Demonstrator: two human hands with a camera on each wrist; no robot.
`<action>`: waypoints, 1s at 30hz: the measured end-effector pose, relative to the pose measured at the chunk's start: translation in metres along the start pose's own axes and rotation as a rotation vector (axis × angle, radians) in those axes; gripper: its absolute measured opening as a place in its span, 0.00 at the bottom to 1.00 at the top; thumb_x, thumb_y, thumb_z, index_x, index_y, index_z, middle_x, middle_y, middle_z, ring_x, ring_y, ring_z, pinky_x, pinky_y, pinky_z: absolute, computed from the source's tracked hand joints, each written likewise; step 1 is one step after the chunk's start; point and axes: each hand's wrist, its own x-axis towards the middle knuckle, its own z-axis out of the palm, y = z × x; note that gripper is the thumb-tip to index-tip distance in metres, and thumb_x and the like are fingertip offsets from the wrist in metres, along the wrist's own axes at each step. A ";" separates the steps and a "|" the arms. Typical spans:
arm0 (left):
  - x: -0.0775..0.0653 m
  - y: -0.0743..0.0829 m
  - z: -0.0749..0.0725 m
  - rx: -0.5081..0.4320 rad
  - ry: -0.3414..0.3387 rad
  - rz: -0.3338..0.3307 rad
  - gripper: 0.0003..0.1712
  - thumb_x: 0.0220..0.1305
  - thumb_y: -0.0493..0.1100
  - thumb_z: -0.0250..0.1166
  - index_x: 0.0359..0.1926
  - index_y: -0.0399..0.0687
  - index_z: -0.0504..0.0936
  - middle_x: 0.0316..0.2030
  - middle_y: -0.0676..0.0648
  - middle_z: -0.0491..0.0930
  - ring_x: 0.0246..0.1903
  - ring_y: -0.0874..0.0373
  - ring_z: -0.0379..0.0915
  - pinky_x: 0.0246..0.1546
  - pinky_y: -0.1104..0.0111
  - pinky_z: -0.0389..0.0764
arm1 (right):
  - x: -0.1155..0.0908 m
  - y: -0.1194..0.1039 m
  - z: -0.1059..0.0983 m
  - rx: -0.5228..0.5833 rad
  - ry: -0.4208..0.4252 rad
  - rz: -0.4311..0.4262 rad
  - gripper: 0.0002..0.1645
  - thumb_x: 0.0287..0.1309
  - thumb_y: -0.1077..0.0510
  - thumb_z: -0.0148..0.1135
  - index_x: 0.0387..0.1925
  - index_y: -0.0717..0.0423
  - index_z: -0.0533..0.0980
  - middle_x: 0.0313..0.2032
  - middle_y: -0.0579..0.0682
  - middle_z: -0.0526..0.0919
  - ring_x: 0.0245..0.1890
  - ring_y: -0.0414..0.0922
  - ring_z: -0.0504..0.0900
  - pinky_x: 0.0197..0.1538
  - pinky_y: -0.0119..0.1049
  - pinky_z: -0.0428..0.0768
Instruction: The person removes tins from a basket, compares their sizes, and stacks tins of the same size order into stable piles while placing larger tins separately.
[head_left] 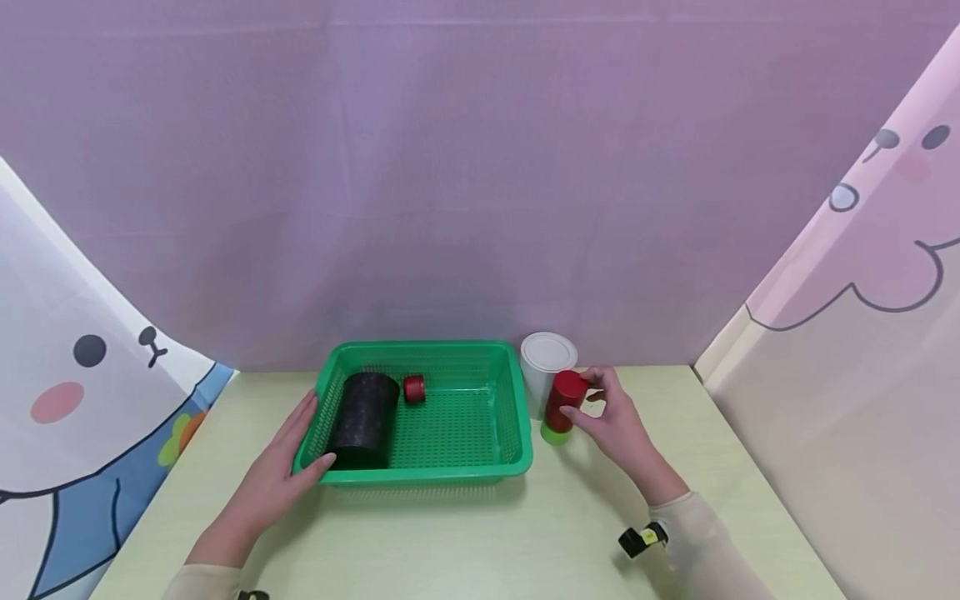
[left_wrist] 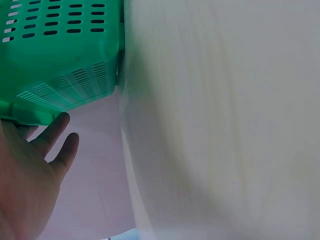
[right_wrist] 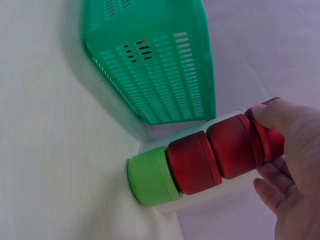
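In the head view a green plastic basket stands left of centre. My left hand lies at its left front corner, thumb over the rim and fingers extended along the outer side. Right of the basket stands a stack of small round tins, a green tin at the bottom and red tins above it. My right hand pinches the topmost red tin between thumb and fingers. Inside the basket, a dark cylinder lies along the left, with a small red tin beside it.
A white canister with a pale lid stands upright behind the stack, close to the basket's right side. Everything is on a pale wooden table. A purple cloth hangs behind, and printed cloths rise on both sides.
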 end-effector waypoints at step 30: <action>0.000 -0.001 0.001 -0.008 0.003 0.010 0.56 0.76 0.53 0.72 0.91 0.51 0.48 0.90 0.49 0.44 0.84 0.30 0.48 0.67 0.21 0.65 | -0.001 -0.001 0.001 0.012 -0.011 0.053 0.39 0.61 0.68 0.82 0.67 0.60 0.68 0.60 0.55 0.81 0.59 0.52 0.80 0.60 0.45 0.83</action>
